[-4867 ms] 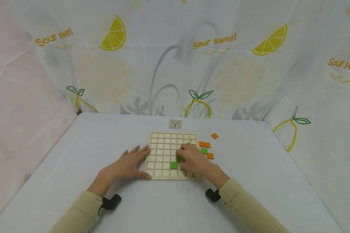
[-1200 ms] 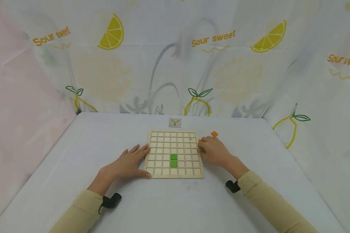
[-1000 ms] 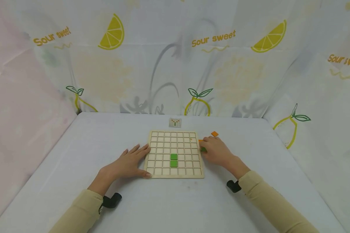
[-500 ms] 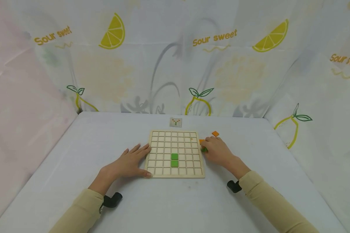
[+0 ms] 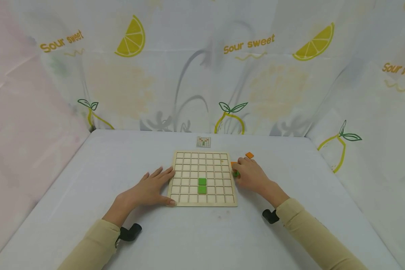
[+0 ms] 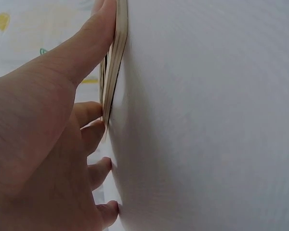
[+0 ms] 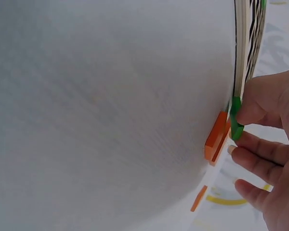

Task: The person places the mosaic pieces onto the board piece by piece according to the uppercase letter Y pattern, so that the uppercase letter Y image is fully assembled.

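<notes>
A pale wooden grid board (image 5: 185, 182) lies on the table. Two green square tiles sit in its middle column, the farther one (image 5: 202, 181) directly behind the nearer one (image 5: 202, 189). My left hand (image 5: 147, 189) rests at the board's left edge with fingers spread and thumb at the near corner. Just past the right edge, my right hand (image 5: 251, 175) pinches another green tile (image 7: 236, 120) between thumb and fingers, close beside the board. Orange tiles (image 7: 215, 137) lie by those fingers, partly hidden by the hand in the head view.
A small card (image 5: 203, 141) printed with a coloured grid pattern lies behind the board. One orange tile (image 5: 249, 155) lies apart, beyond the right hand. A white cloth covers the table (image 5: 202, 240), and a printed curtain (image 5: 189, 75) hangs behind it.
Since the earliest frame, the farther green tile has been left in its cell, and my right hand has moved right, off the board, to a green tile. Over the last second it hardly moves.
</notes>
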Action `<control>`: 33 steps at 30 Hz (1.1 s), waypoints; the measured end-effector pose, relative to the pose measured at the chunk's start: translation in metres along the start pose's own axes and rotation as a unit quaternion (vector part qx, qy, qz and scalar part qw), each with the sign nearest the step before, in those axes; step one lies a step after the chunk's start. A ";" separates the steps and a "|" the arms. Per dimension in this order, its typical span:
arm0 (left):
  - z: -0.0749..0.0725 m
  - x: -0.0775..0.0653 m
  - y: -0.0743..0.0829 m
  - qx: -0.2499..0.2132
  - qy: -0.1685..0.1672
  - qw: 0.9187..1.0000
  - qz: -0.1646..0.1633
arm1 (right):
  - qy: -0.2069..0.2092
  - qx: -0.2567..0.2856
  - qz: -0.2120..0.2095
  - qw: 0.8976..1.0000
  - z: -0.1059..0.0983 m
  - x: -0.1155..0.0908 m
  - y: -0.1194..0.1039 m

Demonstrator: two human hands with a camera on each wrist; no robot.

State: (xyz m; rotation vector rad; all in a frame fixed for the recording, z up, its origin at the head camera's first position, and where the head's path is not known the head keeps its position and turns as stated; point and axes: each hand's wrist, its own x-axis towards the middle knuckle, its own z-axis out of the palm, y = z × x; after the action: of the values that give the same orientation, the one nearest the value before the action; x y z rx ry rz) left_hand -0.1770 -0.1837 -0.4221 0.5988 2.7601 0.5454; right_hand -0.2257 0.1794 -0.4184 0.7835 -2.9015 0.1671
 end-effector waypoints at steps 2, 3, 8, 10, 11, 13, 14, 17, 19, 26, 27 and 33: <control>0.000 0.000 0.000 0.001 -0.001 1.000 0.000 | 0.002 0.005 -0.002 1.000 0.000 0.000 0.000; 0.000 0.000 -0.001 0.002 -0.001 1.000 0.000 | 0.003 0.009 -0.003 1.000 0.000 0.000 0.000; 0.001 0.001 -0.001 0.003 -0.001 1.000 0.001 | 0.009 0.024 -0.013 1.000 -0.001 0.001 0.001; 0.001 0.000 -0.002 0.003 -0.001 1.000 0.001 | 0.014 0.028 -0.018 0.999 -0.001 0.001 0.001; 0.001 0.001 -0.002 0.003 -0.001 1.000 0.001 | 0.017 0.030 -0.020 0.999 -0.001 0.001 0.001; 0.001 0.001 -0.003 0.002 -0.001 1.000 0.002 | 0.024 0.035 -0.027 0.999 -0.001 0.001 0.000; 0.002 0.001 -0.003 0.002 -0.001 1.000 0.001 | 0.029 0.038 -0.033 0.998 0.000 0.002 0.001; 0.001 0.001 -0.002 0.000 -0.001 1.000 0.001 | 0.030 0.041 -0.044 0.998 0.002 0.003 0.001; 0.001 0.001 -0.001 0.000 0.000 1.000 0.002 | 0.026 0.046 -0.048 0.997 0.003 0.005 0.001; -0.002 -0.001 0.002 -0.002 0.002 1.000 0.004 | 0.005 0.082 -0.047 0.996 0.001 0.009 -0.004; -0.002 -0.001 0.002 -0.001 0.004 1.000 0.005 | 0.003 0.085 -0.048 0.995 0.001 0.010 -0.005; -0.003 -0.001 0.003 0.003 0.006 1.000 0.007 | 0.004 0.099 -0.063 0.993 0.005 0.013 -0.009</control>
State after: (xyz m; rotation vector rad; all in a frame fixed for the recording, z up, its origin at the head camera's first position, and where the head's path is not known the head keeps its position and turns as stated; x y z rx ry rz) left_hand -0.1756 -0.1821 -0.4181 0.6178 2.7720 0.5449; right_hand -0.2323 0.1644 -0.4206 0.9899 -2.8477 0.4497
